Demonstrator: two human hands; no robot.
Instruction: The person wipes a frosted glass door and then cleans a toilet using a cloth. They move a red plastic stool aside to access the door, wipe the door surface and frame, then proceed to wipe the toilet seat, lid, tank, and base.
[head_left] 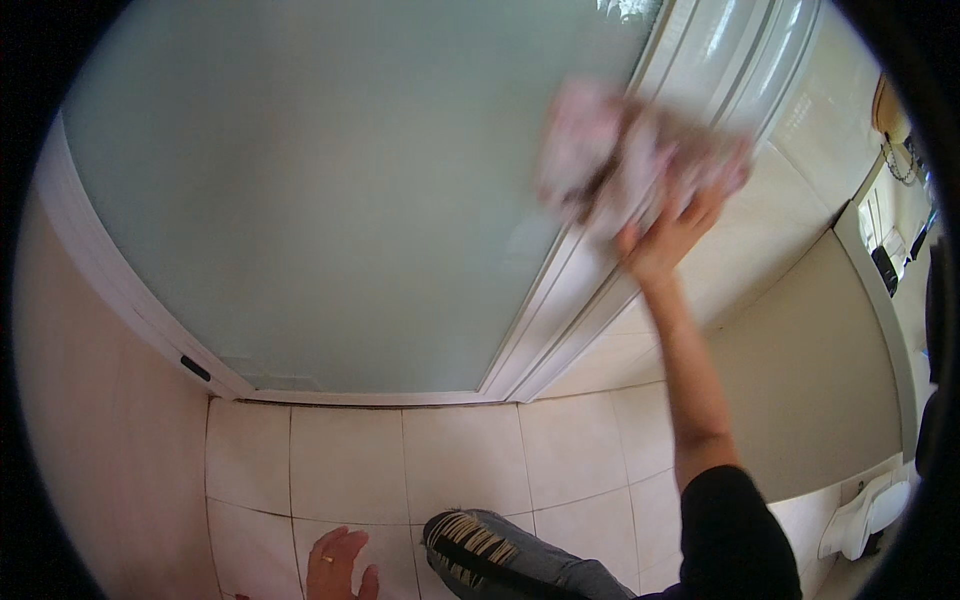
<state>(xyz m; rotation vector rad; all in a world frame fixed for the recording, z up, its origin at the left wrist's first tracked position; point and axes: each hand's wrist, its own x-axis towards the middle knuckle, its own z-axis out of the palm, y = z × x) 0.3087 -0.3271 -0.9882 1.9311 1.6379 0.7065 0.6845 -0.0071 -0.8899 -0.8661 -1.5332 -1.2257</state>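
My right hand (672,232) is stretched up to the right and grips a pink-and-white cloth (610,160), blurred by motion. The cloth lies over the right edge of a frosted glass panel (330,200) and its white frame (545,320). Low in the view, my left hand (338,565) hangs above the tiled floor, fingers loosely curved and thumb apart, with nothing in it. A ring shows on one of its fingers.
Pale square tiles (345,460) cover the floor. My knee in torn grey jeans (480,550) is below. On the right stand a beige cabinet side (820,370), a counter with small items (885,240) and a white toilet (870,515). A pale wall (110,400) rises on the left.
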